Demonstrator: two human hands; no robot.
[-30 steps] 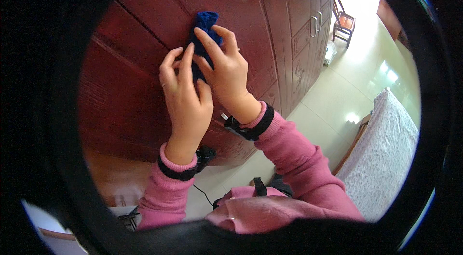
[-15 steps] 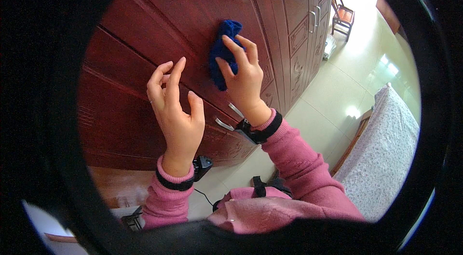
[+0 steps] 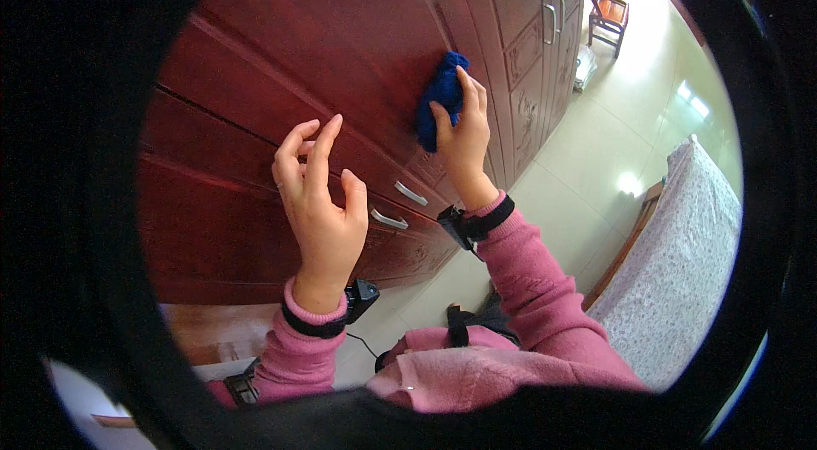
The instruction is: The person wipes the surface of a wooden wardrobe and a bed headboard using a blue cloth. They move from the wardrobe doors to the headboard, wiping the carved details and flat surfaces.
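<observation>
Against the red cabinet (image 3: pixel 357 50), the right hand (image 3: pixel 466 141) pinched a blue cloth (image 3: pixel 440 89) between thumb and fingers. The left hand (image 3: pixel 323 219) hovered nearby, fingers spread.

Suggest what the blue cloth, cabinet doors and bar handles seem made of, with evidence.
Blue cloth: probably plush textile, from soft, fuzzy folds.
Cabinet doors: apparently varnished wood, from carving and sheen; veneer possible.
Bar handles: likely satin metal, from silvery gleam.
</observation>
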